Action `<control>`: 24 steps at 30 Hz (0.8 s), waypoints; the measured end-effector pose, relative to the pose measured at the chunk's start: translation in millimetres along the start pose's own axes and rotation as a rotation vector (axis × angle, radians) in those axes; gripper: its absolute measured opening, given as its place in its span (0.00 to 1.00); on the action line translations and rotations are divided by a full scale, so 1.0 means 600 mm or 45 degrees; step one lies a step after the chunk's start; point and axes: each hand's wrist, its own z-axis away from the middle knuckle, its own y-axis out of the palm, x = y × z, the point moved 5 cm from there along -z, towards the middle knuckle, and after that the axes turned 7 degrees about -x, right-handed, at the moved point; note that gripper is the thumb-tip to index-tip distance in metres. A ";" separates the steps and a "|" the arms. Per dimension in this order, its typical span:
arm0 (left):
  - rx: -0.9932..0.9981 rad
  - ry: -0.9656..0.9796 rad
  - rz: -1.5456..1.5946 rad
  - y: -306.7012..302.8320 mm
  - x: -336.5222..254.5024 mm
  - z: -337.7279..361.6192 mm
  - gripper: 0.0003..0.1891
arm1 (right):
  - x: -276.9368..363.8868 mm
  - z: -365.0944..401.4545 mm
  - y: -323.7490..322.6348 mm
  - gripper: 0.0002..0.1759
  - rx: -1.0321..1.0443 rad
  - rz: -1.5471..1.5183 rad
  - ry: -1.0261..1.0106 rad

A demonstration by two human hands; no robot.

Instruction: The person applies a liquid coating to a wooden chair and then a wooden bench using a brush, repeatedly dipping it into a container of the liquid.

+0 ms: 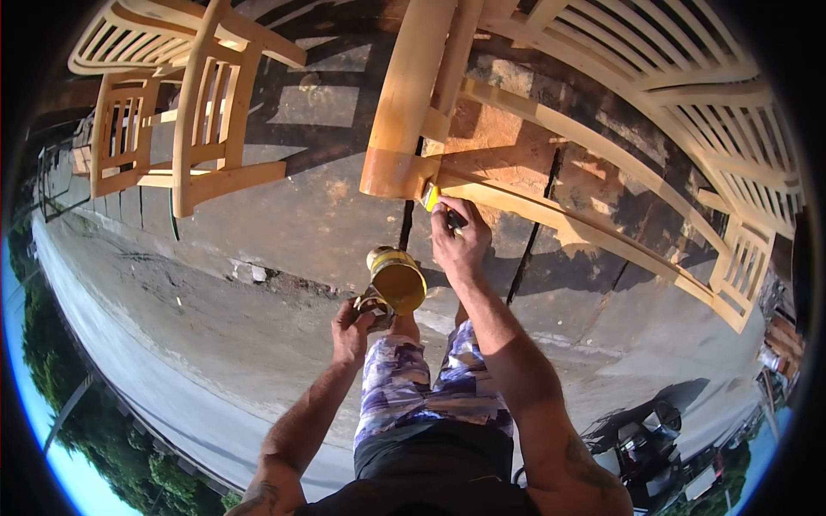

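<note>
My right hand [460, 241] is closed round a paintbrush [432, 198] with a yellow part near its bristles. The bristles meet the wood at the lower end of a broad wooden post or armrest [389, 175], where a long wooden rail [551, 215] joins it. That end looks darker and glossier than the pale wood elsewhere. In my left hand [351, 331] is a round can [398, 282], held by its side and tilted, with yellow-brown contents or inner wall showing. The can is over the ground, below and left of the brush.
Slatted wooden chairs [206, 129] stand at the upper left. A slatted wooden bench back [637, 43] curves along the upper right, with a small slatted side [742, 267] at its end. Dark equipment [650, 439] sits on the ground at the lower right.
</note>
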 end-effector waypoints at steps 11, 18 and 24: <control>-0.018 0.031 0.041 -0.008 0.001 0.000 0.19 | 0.171 0.000 0.087 0.12 0.184 0.154 -0.470; -0.009 0.044 0.046 -0.013 -0.004 0.002 0.18 | 0.208 0.002 0.100 0.11 0.145 -0.143 -0.378; -0.037 0.039 0.067 -0.018 -0.011 0.006 0.19 | 0.060 -0.018 0.000 0.06 0.182 -0.333 0.165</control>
